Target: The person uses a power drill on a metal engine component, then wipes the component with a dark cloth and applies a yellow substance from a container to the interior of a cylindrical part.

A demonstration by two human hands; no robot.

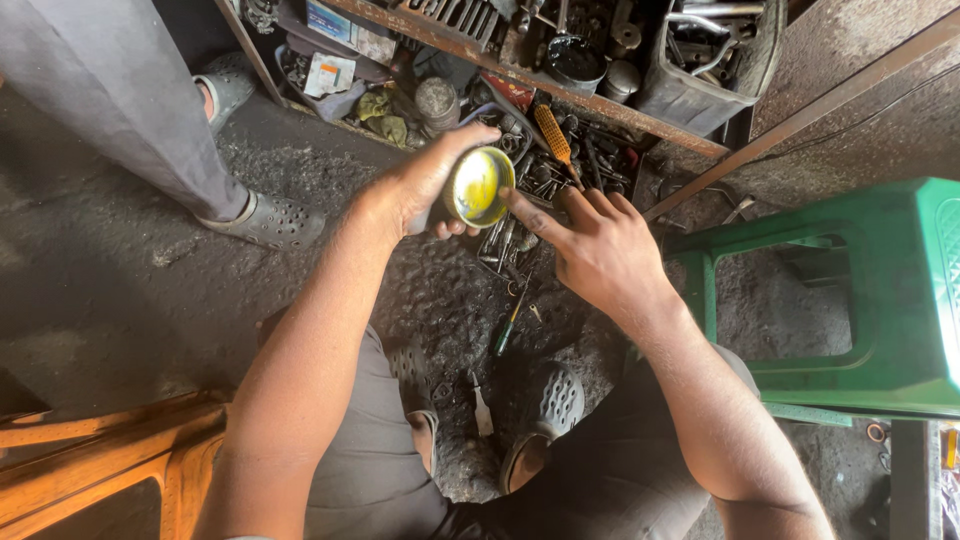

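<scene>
Left hand (425,185) grasps a small round tin (477,186) of yellow grease; right hand (590,245), unclenched, dips its forefinger at the rim; scooping seems underway; lifting out calls for care.

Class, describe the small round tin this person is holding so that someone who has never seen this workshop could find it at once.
Start at the rusty metal shelf crammed with parts at the top. Just below it, over loose tools on the floor, the left hand holds a small round tin, with the right hand pointing a finger at its rim. Its bright yellow inside stands out from the dark, greasy metal around it.
</scene>
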